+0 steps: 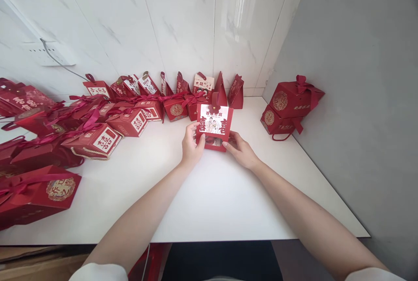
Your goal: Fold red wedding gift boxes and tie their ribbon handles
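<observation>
Box, probably light, stiff yet creasable, is being clasped by left hand and right hand at its lower sides, likely the safest hold.

The red box in the fingers says 喜 twice. Left of them, a roped box and a box behind say 囍.

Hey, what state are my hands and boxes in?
Red cardboard box with white panel, held in both hands
Bare left hand, closed on its left side
Bare right hand, holding its lower right
Red triangular cardboard boxes by the wall, upright
Red ribboned cardboard boxes, left and right, apparently tied
</observation>
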